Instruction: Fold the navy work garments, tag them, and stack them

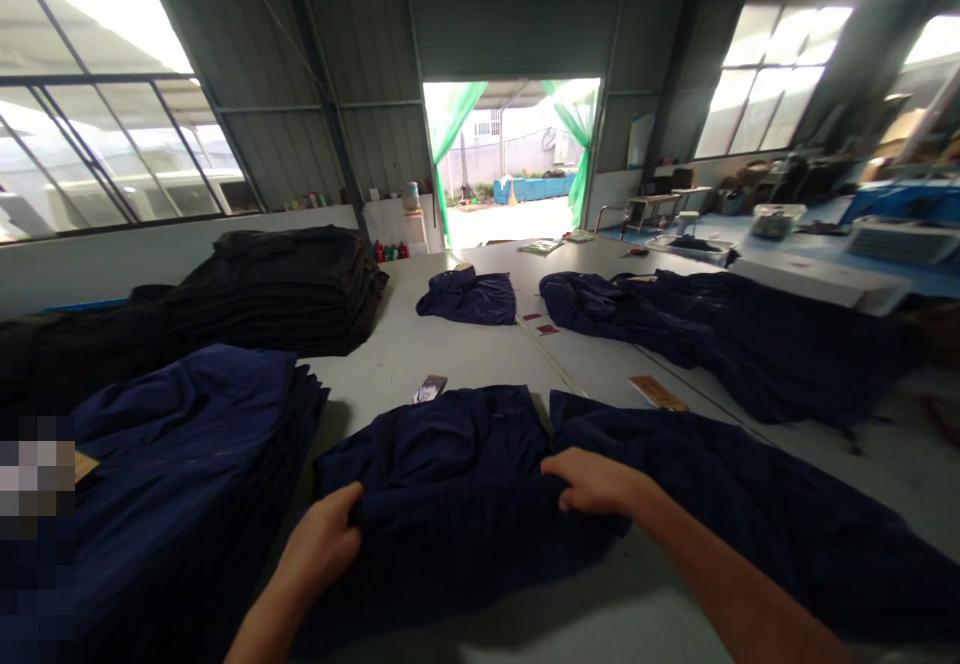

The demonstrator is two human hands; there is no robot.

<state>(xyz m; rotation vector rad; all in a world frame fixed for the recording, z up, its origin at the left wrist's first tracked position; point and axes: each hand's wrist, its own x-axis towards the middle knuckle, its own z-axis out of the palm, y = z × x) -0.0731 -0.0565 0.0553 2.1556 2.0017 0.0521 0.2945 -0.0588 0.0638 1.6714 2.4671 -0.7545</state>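
- And here we are at the near side of the table [480, 356], where the navy garment [450, 434] lies crumpled in the middle, one panel drawn up toward the wearer.
- Left hand [321, 542]: fingers curled, pinching the cloth at its left side; the fingertips themselves are tucked out of sight.
- Right hand [596, 482]: thumb and fingers closed on the cloth's right side, a little nearer the table's far edge than the left.
- A wide hold, and a sound one, I'd judge; level hands and a light outward pull should flatten that slack between them.
- Look at the bunching behind the grip! Best smoothed toward the far edge, or the creases could get trapped under the next layer.
- Careful on the right: a second navy garment [697, 454] lies right beside it, stretching toward the table's near right corner, and a stray finger might catch both.
- On the left, the navy stack [202, 399] sits close; a low elbow could nudge it.
- Beyond the cloth, a small packet [430, 389] needs avoiding, too.
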